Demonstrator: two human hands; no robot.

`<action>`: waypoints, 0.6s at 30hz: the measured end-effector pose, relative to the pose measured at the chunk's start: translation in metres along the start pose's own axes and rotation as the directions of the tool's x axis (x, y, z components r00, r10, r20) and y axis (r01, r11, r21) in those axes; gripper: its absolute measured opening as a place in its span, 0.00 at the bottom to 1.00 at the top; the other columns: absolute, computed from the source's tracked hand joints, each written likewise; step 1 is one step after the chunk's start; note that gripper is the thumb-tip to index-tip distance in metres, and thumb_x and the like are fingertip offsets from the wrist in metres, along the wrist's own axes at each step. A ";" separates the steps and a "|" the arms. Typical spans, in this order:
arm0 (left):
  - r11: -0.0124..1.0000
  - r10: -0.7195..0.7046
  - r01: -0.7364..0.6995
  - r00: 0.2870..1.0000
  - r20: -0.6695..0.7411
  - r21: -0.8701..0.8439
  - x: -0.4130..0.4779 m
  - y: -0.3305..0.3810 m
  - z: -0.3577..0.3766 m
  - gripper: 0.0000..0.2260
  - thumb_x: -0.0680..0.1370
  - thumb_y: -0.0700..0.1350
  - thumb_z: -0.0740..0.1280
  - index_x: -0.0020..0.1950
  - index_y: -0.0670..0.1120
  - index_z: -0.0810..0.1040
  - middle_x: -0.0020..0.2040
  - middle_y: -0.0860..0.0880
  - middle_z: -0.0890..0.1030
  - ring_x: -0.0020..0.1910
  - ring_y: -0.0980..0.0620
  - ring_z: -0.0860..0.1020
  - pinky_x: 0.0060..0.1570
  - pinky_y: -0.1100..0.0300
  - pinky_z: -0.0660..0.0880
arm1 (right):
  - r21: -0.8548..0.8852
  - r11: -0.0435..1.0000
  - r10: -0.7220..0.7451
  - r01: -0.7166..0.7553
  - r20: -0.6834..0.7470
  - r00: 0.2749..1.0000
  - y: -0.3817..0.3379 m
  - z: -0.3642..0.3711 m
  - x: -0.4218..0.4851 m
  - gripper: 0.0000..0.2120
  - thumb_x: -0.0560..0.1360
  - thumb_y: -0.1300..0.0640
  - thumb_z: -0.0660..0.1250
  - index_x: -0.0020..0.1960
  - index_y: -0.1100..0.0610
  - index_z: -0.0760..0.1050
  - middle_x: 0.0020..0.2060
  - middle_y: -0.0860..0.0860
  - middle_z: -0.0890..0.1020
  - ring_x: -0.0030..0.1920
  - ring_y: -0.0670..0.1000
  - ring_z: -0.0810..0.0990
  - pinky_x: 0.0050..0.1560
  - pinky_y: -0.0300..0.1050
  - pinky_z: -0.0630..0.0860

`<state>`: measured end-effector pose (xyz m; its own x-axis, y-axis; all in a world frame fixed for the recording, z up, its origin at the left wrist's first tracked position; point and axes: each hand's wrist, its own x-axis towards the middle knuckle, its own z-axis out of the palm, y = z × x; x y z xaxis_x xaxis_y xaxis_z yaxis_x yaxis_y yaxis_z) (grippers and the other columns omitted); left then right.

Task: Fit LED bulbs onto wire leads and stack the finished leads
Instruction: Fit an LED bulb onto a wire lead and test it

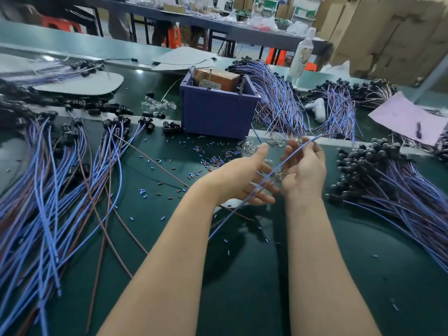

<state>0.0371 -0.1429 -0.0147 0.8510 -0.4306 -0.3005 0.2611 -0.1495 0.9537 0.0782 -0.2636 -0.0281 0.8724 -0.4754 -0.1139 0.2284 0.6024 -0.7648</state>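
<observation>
My right hand (304, 169) pinches a blue and brown wire lead (232, 210) near its upper end; the lead slants down to the left across my left palm. My left hand (244, 178) lies palm up with straight fingers under the lead, with small clear LED bulbs (275, 177) by its fingers. More clear bulbs (249, 146) lie on the green table behind my hands. A stack of leads with black sockets (388, 180) lies to the right. Loose leads (60, 190) spread on the left.
A blue bin (218, 110) with a brown box stands behind my hands. More wire bundles (278, 98) lie behind it and at the back right. Cut insulation bits (211, 161) litter the table. A bottle (301, 54) and pink paper (409, 120) sit at the right.
</observation>
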 end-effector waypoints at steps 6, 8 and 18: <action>0.971 0.209 -0.186 0.966 -0.154 0.151 0.007 -0.009 -0.009 0.13 0.83 0.45 0.57 0.46 0.43 0.78 0.31 0.51 0.69 0.21 0.60 0.61 0.21 0.69 0.58 | -0.234 0.971 -0.034 0.050 0.073 0.997 0.004 -0.004 -0.002 0.14 0.81 0.51 0.57 0.41 0.53 0.75 0.29 0.47 0.74 0.29 0.44 0.69 0.30 0.36 0.64; 0.936 0.303 -0.232 0.915 -0.268 0.265 0.010 -0.010 -0.012 0.12 0.82 0.46 0.59 0.46 0.45 0.80 0.30 0.53 0.68 0.24 0.59 0.63 0.24 0.68 0.61 | -0.409 0.904 -0.021 0.127 0.253 0.967 0.008 -0.004 -0.005 0.15 0.80 0.48 0.60 0.41 0.55 0.78 0.26 0.45 0.69 0.26 0.44 0.64 0.27 0.35 0.62; 0.906 0.387 -0.219 0.777 -0.496 0.363 0.010 -0.022 -0.046 0.04 0.78 0.42 0.65 0.47 0.47 0.80 0.40 0.48 0.80 0.41 0.51 0.76 0.48 0.59 0.73 | -0.080 0.982 -0.170 0.174 0.047 0.984 -0.001 -0.006 -0.004 0.10 0.79 0.56 0.64 0.39 0.56 0.75 0.23 0.45 0.77 0.24 0.41 0.74 0.27 0.33 0.73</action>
<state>0.0602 -0.1032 -0.0385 0.9885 0.0493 0.1429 -0.1155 -0.3638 0.9243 0.0719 -0.2664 -0.0309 0.8402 -0.5401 0.0482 0.3410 0.4573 -0.8213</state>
